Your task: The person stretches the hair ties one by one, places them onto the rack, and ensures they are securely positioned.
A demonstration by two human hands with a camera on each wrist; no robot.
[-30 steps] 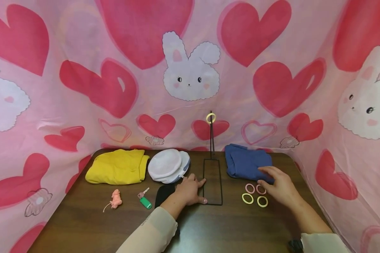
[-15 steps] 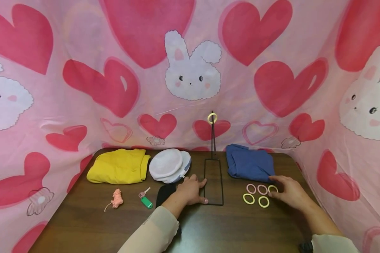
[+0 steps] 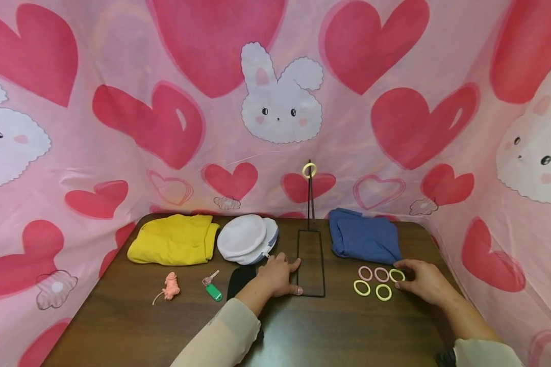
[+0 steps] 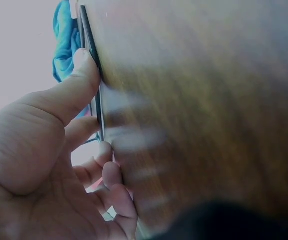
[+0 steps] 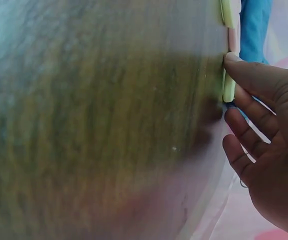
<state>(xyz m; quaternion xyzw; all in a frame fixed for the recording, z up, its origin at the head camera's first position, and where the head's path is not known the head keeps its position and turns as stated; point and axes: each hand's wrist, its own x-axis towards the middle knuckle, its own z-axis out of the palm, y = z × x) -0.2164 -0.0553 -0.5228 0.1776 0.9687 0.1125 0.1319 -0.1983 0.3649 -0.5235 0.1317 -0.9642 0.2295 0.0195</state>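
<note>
A black wire stand (image 3: pixel 310 262) sits mid-table, its upright rod carrying one yellow hair ring (image 3: pixel 309 169) on top. My left hand (image 3: pixel 277 275) lies on the table beside the stand's base, thumb against the wire frame (image 4: pixel 90 47), fingers relaxed. Right of the stand lie two pink rings (image 3: pixel 365 273) and three yellow ones. My right hand (image 3: pixel 422 280) pinches the rightmost yellow ring (image 3: pixel 397 275) between thumb and index; in the right wrist view that ring (image 5: pixel 228 89) sits under the thumb (image 5: pixel 251 75).
A folded yellow cloth (image 3: pixel 172 246), a white mesh pouch (image 3: pixel 245 238) and a folded blue cloth (image 3: pixel 365 242) line the table's back. A pink cord bundle (image 3: pixel 169 287), a green key tag (image 3: pixel 212 292) and a black item (image 3: pixel 239 279) lie left of my left hand. Pink heart-print fabric surrounds the table.
My right hand slid right and nearer, off the blue cloth, uncovering a yellow ring at the row's right end and closing on it. The left hand has stayed put.
</note>
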